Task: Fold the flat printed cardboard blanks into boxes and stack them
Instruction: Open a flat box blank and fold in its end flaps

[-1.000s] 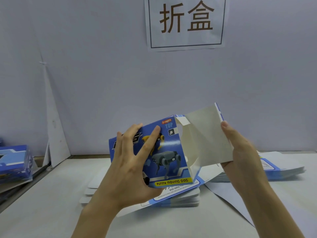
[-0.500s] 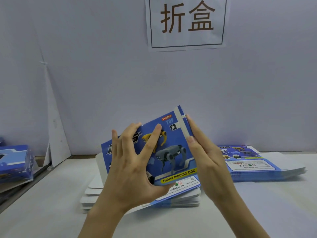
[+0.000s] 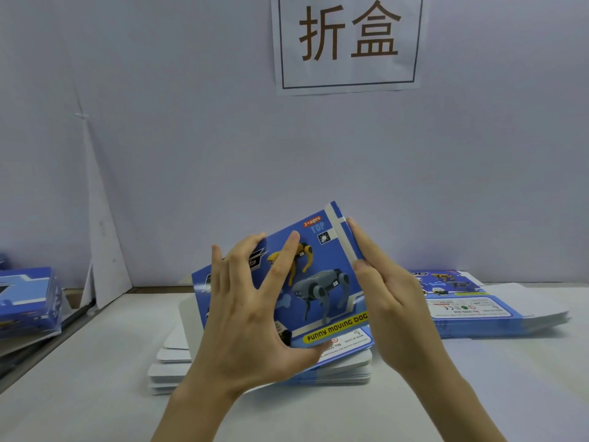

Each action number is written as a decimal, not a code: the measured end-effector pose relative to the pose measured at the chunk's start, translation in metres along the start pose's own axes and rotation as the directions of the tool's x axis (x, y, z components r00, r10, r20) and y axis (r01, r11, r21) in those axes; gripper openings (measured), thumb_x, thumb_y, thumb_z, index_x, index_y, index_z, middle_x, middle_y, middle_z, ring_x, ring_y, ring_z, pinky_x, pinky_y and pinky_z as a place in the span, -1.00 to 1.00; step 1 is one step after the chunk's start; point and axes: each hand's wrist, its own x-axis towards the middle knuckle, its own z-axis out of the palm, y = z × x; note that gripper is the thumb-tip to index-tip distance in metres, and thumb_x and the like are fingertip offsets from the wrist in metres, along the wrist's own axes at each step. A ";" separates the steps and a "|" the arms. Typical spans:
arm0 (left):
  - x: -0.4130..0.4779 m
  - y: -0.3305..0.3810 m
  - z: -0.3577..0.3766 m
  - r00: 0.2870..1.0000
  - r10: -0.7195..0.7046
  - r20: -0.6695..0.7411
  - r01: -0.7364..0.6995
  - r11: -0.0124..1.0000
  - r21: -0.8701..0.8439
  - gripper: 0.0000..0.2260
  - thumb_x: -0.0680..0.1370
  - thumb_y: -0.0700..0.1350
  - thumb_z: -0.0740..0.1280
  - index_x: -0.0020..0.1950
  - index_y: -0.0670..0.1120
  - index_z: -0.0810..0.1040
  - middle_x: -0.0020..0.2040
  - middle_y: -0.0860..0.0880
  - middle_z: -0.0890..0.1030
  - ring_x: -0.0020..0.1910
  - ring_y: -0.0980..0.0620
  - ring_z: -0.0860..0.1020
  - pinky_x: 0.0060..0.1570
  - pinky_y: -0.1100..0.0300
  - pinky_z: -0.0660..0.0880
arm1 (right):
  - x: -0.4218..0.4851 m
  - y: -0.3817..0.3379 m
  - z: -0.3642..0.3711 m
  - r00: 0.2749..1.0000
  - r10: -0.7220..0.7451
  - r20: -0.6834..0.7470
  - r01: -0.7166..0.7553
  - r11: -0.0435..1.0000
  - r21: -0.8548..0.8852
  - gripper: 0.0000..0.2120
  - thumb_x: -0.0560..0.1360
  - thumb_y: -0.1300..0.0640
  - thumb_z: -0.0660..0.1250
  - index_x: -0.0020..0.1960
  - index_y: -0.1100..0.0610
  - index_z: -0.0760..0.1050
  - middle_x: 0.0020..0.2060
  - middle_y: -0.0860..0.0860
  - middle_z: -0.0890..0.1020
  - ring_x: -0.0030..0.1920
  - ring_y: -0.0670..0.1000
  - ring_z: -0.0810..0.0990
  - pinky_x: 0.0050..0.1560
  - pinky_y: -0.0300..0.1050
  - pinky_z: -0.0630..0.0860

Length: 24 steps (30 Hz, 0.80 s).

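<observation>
Though half hidden by both grips, can make out box [image 3: 322, 282] dead centre, tilted, dog print facing camera. Left grip [image 3: 251, 317] at its 7 o'clock: spread flat, straight fingers pressing front face. Right grip [image 3: 389, 298] at its 3 o'clock: fingers straight, pressing side panel; thumb hidden, probably behind. On desk [image 3: 95, 378]: stack of flat blanks [image 3: 344, 365] at 6 o'clock under box, second stack [image 3: 497, 317] at 3 o'clock, finished boxes [image 3: 28, 301] at 9 o'clock.

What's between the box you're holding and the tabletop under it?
A low stack of flat blanks, white flaps poking out left, lies on the table under the held box. The head view shows it.
</observation>
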 end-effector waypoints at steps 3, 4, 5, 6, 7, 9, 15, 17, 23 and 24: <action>-0.001 0.001 0.004 1.000 0.004 -0.011 -0.004 0.999 0.033 -0.04 0.24 0.44 0.29 0.52 0.00 0.15 0.39 -0.16 0.25 0.40 -0.10 0.27 0.46 -0.23 0.02 | 0.000 0.000 -0.001 1.000 0.011 -0.013 -0.012 0.999 -0.037 -0.56 0.51 0.04 0.05 0.36 -0.18 0.38 0.12 -0.19 0.60 0.02 -0.24 0.58 -0.21 -0.40 0.51; -0.001 0.001 0.004 1.000 0.001 -0.019 -0.001 0.999 0.038 -0.04 0.24 0.44 0.29 0.52 -0.01 0.16 0.38 -0.17 0.26 0.39 -0.09 0.27 0.41 -0.31 0.11 | -0.001 -0.001 -0.001 1.000 0.016 -0.009 -0.017 0.999 -0.038 -0.55 0.49 0.03 0.04 0.33 -0.21 0.38 0.13 -0.20 0.60 0.03 -0.23 0.59 -0.19 -0.39 0.52; 0.000 0.001 0.003 1.000 -0.005 -0.027 0.006 0.999 0.040 -0.04 0.24 0.44 0.30 0.51 -0.01 0.17 0.37 -0.18 0.28 0.38 -0.09 0.26 0.36 -0.35 0.17 | -0.001 -0.002 -0.001 1.000 0.014 -0.003 -0.014 0.999 -0.034 -0.56 0.48 0.03 0.03 0.31 -0.25 0.37 0.15 -0.21 0.59 0.07 -0.24 0.58 -0.16 -0.40 0.52; 0.000 0.001 0.001 0.999 -0.010 -0.033 0.011 0.999 0.044 -0.04 0.24 0.44 0.30 0.51 -0.01 0.17 0.35 -0.19 0.29 0.36 -0.08 0.26 0.32 -0.37 0.22 | -0.001 -0.003 0.001 1.000 0.007 0.007 -0.007 0.999 -0.032 -0.57 0.49 0.02 0.04 0.29 -0.27 0.36 0.18 -0.22 0.58 0.11 -0.26 0.56 -0.12 -0.42 0.51; 0.000 0.000 0.000 0.999 -0.010 -0.035 0.012 0.999 0.050 -0.04 0.24 0.44 0.30 0.51 -0.02 0.19 0.34 -0.19 0.30 0.33 -0.08 0.27 0.28 -0.38 0.26 | -0.002 -0.004 0.002 1.000 -0.007 0.015 0.008 0.999 -0.043 -0.59 0.51 0.00 0.05 0.31 -0.27 0.36 0.22 -0.23 0.56 0.17 -0.27 0.53 -0.06 -0.44 0.50; 0.000 0.001 -0.002 1.000 -0.006 -0.026 0.007 0.999 0.051 -0.04 0.23 0.43 0.31 0.52 -0.01 0.18 0.32 -0.19 0.30 0.29 -0.08 0.28 0.24 -0.36 0.31 | -0.003 -0.004 0.005 0.999 -0.043 0.032 0.046 0.994 -0.104 -0.59 0.54 -0.06 0.09 0.38 -0.20 0.37 0.28 -0.22 0.53 0.27 -0.24 0.47 0.08 -0.38 0.50; 0.000 0.003 -0.004 0.999 0.036 0.013 -0.036 0.999 0.036 -0.02 0.21 0.41 0.32 0.53 0.03 0.12 0.34 -0.17 0.25 0.35 -0.12 0.24 0.35 -0.36 0.19 | -0.001 -0.006 0.001 0.995 -0.044 0.084 0.046 0.999 -0.018 -0.42 0.44 0.04 0.29 0.44 -0.15 0.29 0.23 -0.23 0.43 0.17 -0.16 0.56 -0.07 -0.31 0.57; 0.000 0.005 -0.005 0.997 0.069 0.017 -0.070 0.996 0.061 -0.02 0.21 0.41 0.30 0.53 0.02 0.15 0.33 -0.19 0.26 0.37 -0.13 0.20 0.40 -0.31 0.06 | -0.001 -0.007 -0.001 0.995 -0.010 0.095 0.005 0.999 0.049 -0.33 0.39 0.08 0.31 0.44 -0.24 0.23 0.18 -0.21 0.35 0.13 -0.16 0.57 -0.08 -0.28 0.58; 0.002 0.010 -0.008 0.997 0.075 0.006 -0.075 0.997 0.024 -0.01 0.20 0.40 0.33 0.54 0.01 0.16 0.31 -0.19 0.27 0.32 -0.20 0.30 0.32 -0.37 0.23 | -0.003 -0.009 0.000 0.987 -0.018 0.162 0.007 0.998 0.066 -0.34 0.40 0.06 0.33 0.43 -0.28 0.23 0.40 -0.33 0.25 0.30 -0.18 0.46 -0.03 -0.24 0.60; 0.002 0.009 -0.009 0.997 0.083 0.007 -0.083 0.996 0.041 -0.01 0.19 0.40 0.32 0.53 0.02 0.14 0.31 -0.20 0.28 0.33 -0.21 0.31 0.37 -0.36 0.15 | -0.003 -0.007 0.001 0.985 -0.006 0.174 -0.008 0.997 0.082 -0.33 0.40 0.06 0.33 0.44 -0.27 0.22 0.43 -0.30 0.25 0.34 -0.15 0.44 0.00 -0.21 0.60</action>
